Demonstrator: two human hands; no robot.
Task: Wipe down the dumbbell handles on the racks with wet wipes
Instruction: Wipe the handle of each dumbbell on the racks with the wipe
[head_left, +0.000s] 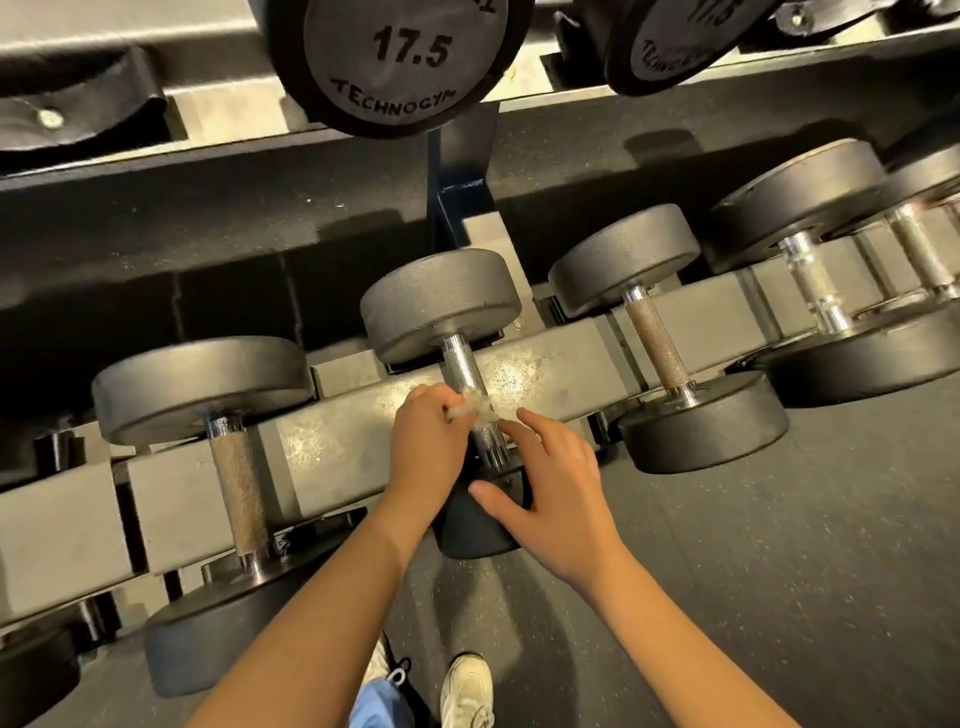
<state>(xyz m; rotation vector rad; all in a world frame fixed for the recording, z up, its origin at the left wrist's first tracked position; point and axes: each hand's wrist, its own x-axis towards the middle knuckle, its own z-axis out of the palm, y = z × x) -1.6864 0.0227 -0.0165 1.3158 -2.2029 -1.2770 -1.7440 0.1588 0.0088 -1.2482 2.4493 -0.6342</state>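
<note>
Two bare forearms come in from the lower edge: the left forearm (322, 613) from about 7 o'clock, the right forearm (675, 623) from about 5 o'clock. Both are uncovered to the wrist. The left hand (426, 452) and right hand (550, 499) are bare. At 6 o'clock is a cream-white lace-up trainer (467, 691). At its 9 o'clock is a light blue garment (376, 709) with a pale cord loop (396, 675). The edge of a second shoe (378, 662) shows just above.

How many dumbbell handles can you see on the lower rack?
5, left to right: far-left handle; middle handle, where the left hand holds the wipe; third handle just right of it; fourth handle and fifth handle far right. Others may be cropped at the edges.
</note>
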